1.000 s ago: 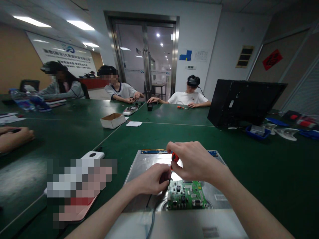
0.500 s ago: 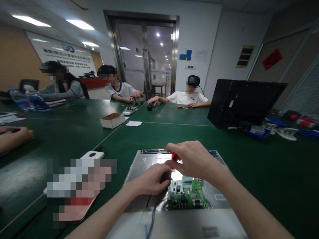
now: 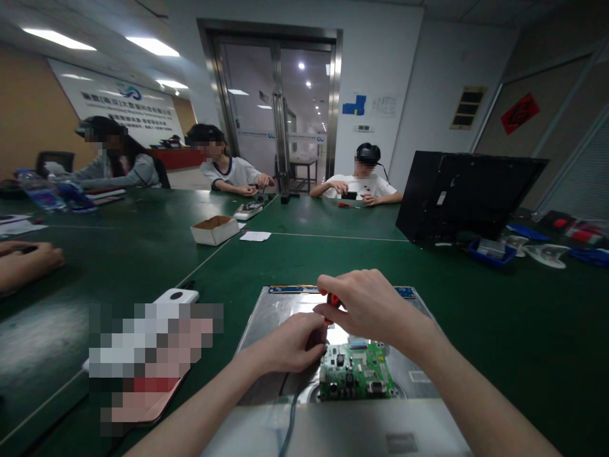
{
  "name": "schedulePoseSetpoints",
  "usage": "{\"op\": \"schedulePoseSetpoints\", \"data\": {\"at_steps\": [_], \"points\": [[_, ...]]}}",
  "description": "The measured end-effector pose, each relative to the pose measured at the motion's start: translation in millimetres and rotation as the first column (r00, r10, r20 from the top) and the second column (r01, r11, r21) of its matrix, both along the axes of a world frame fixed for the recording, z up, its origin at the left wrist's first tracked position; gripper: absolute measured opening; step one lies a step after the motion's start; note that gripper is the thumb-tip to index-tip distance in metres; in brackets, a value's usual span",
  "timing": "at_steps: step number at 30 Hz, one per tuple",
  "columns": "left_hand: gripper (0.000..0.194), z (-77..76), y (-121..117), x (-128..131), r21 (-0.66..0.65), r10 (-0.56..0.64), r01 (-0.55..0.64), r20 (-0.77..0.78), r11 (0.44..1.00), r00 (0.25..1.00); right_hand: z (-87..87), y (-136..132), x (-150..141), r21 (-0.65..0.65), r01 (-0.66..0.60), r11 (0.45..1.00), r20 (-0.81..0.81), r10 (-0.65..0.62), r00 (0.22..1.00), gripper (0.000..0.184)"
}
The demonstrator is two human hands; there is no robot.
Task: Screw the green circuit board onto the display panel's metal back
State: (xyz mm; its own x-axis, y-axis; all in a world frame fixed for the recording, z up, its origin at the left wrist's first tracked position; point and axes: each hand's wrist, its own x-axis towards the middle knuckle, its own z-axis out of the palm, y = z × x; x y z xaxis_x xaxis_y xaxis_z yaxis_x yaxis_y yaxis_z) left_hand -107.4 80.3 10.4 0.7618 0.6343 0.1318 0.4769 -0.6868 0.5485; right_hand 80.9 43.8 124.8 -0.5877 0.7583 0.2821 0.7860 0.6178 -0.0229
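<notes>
A silver metal panel (image 3: 271, 314) lies flat on the green table before me, with a green circuit board (image 3: 356, 377) mounted near its front. My right hand (image 3: 368, 308) is closed round the red-and-black handle of a screwdriver (image 3: 332, 299), held upright over the board's left corner. My left hand (image 3: 295, 346) is pinched low around the screwdriver's shaft, right beside the board. The tip is hidden behind my fingers. A grey cable (image 3: 290, 419) runs from under my left hand toward me.
A black monitor shell (image 3: 461, 197) stands at the right, with a blue tray (image 3: 492, 251) beside it. A small cardboard box (image 3: 215, 230) and a paper sit mid-table. A white device (image 3: 177, 296) lies left of the panel. Three people sit at the far side; another person's hand (image 3: 28, 260) rests at left.
My hands have barely shifted; the right hand turned slightly on the screwdriver handle. The person at the far side drew an outstretched arm back toward their body.
</notes>
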Motion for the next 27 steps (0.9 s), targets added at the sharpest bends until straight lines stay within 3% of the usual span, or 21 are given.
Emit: {"op": "schedulePoseSetpoints", "data": {"at_steps": [2,7,13,20,27], "points": [[0.006,-0.1,0.1,0.3,-0.015,0.001,-0.001,0.002,1.000,1.000,-0.3,-0.5,-0.3,-0.007,-0.012,1.000,-0.016,0.012,1.000,0.007],[0.010,-2.0,2.6,1.0,-0.033,-0.042,0.043,0.031,0.999,0.999,1.2,-3.0,-0.7,-0.038,-0.058,0.998,-0.056,0.056,0.997,0.021],[0.006,4.5,-1.3,1.9,-0.013,-0.032,0.033,0.026,0.999,0.999,-1.0,0.4,-0.9,-0.027,0.011,1.000,0.003,-0.011,1.000,0.016],[0.010,3.2,0.0,0.6,-0.016,-0.048,0.048,0.013,0.999,0.999,1.9,-3.3,-0.5,-0.044,-0.065,0.997,-0.057,0.062,0.996,0.013],[0.007,7.0,-1.7,1.2,-0.033,-0.022,0.022,0.003,0.999,1.000,-0.9,0.4,-2.2,0.015,0.000,1.000,-0.002,0.000,1.000,0.013]]}}
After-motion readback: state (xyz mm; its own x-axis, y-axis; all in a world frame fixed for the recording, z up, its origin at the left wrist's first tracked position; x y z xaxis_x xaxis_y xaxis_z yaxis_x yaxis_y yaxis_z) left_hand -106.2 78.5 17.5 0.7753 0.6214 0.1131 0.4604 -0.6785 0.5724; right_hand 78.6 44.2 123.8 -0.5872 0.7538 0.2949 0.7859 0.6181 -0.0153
